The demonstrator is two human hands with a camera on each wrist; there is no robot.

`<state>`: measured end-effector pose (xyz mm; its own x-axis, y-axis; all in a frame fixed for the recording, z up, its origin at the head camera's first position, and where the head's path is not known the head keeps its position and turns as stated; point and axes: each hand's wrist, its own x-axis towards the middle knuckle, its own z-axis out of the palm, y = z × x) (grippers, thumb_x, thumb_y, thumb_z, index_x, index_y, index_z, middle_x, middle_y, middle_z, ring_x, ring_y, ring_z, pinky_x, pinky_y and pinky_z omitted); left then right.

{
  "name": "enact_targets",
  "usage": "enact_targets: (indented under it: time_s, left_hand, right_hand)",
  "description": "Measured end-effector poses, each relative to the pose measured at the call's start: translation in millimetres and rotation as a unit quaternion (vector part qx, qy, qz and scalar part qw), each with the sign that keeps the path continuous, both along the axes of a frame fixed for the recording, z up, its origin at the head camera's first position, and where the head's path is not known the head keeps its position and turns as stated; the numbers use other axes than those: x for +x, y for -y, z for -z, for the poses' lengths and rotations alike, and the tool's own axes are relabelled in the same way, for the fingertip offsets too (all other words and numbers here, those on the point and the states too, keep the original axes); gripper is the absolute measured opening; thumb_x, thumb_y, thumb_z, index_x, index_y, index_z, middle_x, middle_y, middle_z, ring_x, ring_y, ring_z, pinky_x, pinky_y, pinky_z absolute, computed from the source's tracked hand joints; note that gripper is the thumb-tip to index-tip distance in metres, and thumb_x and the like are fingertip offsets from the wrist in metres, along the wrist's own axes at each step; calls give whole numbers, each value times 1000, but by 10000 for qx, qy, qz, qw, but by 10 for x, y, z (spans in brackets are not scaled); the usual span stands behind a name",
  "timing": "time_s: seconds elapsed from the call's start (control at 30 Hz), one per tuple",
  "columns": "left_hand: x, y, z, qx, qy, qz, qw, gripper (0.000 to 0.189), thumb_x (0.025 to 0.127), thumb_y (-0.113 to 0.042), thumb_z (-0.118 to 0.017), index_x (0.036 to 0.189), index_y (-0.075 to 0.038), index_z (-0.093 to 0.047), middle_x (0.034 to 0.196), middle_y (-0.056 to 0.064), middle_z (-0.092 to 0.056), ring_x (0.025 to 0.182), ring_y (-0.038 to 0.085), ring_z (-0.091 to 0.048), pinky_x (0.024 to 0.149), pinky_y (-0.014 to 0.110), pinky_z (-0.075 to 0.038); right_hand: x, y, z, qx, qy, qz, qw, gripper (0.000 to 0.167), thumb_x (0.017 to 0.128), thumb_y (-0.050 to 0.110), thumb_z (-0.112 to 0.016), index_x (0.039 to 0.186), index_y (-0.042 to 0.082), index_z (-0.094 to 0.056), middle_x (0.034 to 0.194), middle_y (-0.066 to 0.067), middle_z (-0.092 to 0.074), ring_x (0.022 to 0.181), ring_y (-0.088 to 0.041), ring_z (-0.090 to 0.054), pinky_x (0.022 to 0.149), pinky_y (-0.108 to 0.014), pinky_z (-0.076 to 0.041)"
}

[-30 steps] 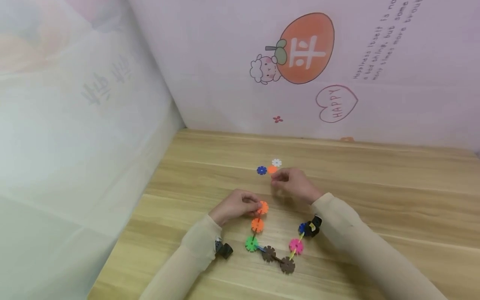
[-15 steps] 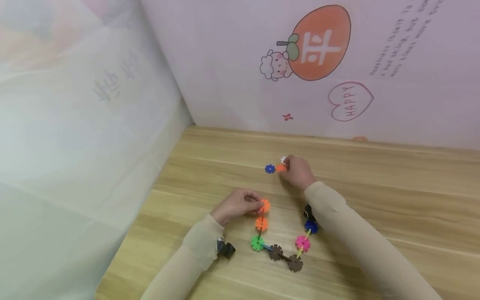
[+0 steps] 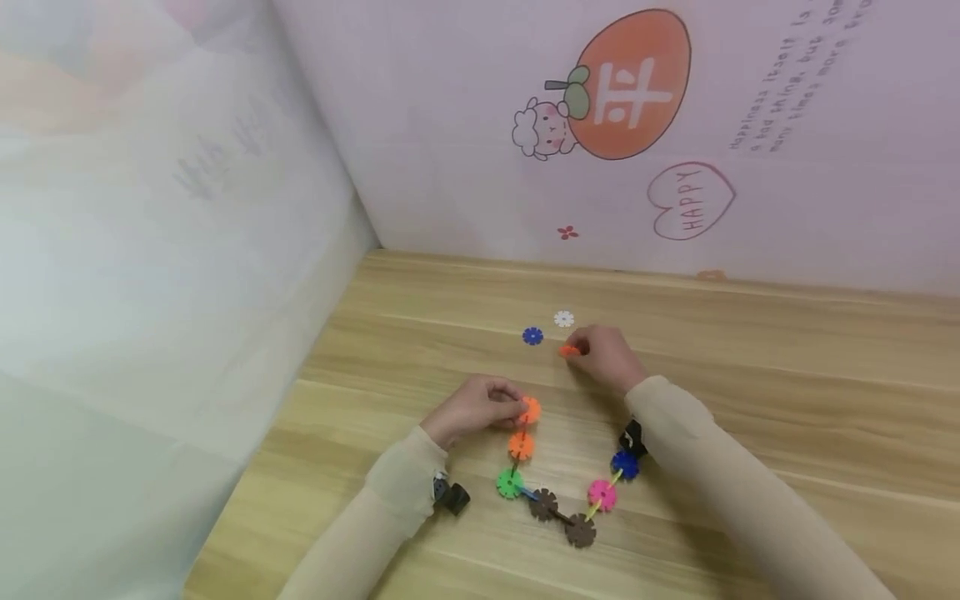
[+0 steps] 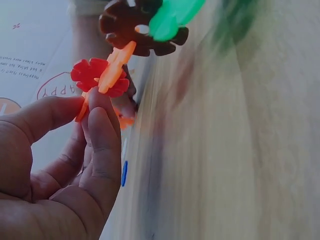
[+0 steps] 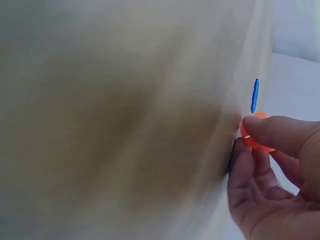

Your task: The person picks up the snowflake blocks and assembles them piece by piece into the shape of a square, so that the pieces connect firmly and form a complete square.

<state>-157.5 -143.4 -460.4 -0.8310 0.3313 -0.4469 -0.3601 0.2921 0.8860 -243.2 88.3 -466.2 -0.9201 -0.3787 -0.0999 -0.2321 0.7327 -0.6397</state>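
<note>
My left hand (image 3: pixel 476 408) pinches an orange notched disc (image 3: pixel 531 409) at the end of a chain of interlocked plastic discs. From there the chain runs through another orange disc (image 3: pixel 521 446), a green disc (image 3: pixel 510 483), two brown discs (image 3: pixel 581 531) and a pink disc (image 3: pixel 602 496) to a dark blue one (image 3: pixel 625 465), with smaller linking discs seen edge-on between them. Up and to the right, my right hand (image 3: pixel 606 358) holds a loose orange disc (image 3: pixel 570 352) between thumb and fingers. The right wrist view shows this orange disc (image 5: pixel 255 140) partly covered by the thumb.
A loose blue disc (image 3: pixel 532 336) and a white disc (image 3: pixel 564 318) lie on the wooden table (image 3: pixel 787 375) beyond the hands. Printed cloth (image 3: pixel 465 167) stands along the table's back and left sides. Black wrist cameras (image 3: pixel 452 497) sit under both sleeves.
My right hand reached the loose orange disc beside the white and blue ones, took hold of it and drew it slightly back toward me. The left hand has kept its pinch on the chain's end.
</note>
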Motion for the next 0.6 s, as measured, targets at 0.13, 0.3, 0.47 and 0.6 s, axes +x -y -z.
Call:
enact_targets:
  time_s: [0.13,0.3,0.47,0.6]
  left_hand:
    - [-23,-66,14,-138,-73,68,9999,13,93,-11,-68,104,-3,-69,93,8,-74,81,14,-72,78,30,-61]
    - [-48,-116,3,-256,-163,87,9995,14,93,-14,-69,104,-5,-69,93,6,-73,80,13,-70,78,30,-60]
    - [-56,-165,-2,-371,-211,9,9991,12,94,-17,-69,102,-8,-69,92,4,-73,80,14,-70,77,29,-59]
    - [-59,-203,7,-316,-259,46,9992,12,94,-18,-68,103,-9,-69,94,5,-74,82,14,-71,79,30,-59]
  right_hand:
    - [165,-211,-8,-50,6,7,10000,20,94,18,-68,108,6,-73,108,-13,-72,101,-29,-65,91,-47,-54]
    - [324,-409,-96,-225,93,0,9997,23,95,19,-66,114,7,-71,110,-12,-72,103,-29,-66,91,-48,-54]
    - [462,-452,-232,-374,71,58,9993,20,94,19,-68,111,8,-71,102,-8,-74,94,-24,-68,85,-44,-56]
    - [560,-433,-243,-394,-1,-55,9992,14,92,20,-70,104,12,-73,95,-2,-74,83,-16,-67,75,-34,-57]
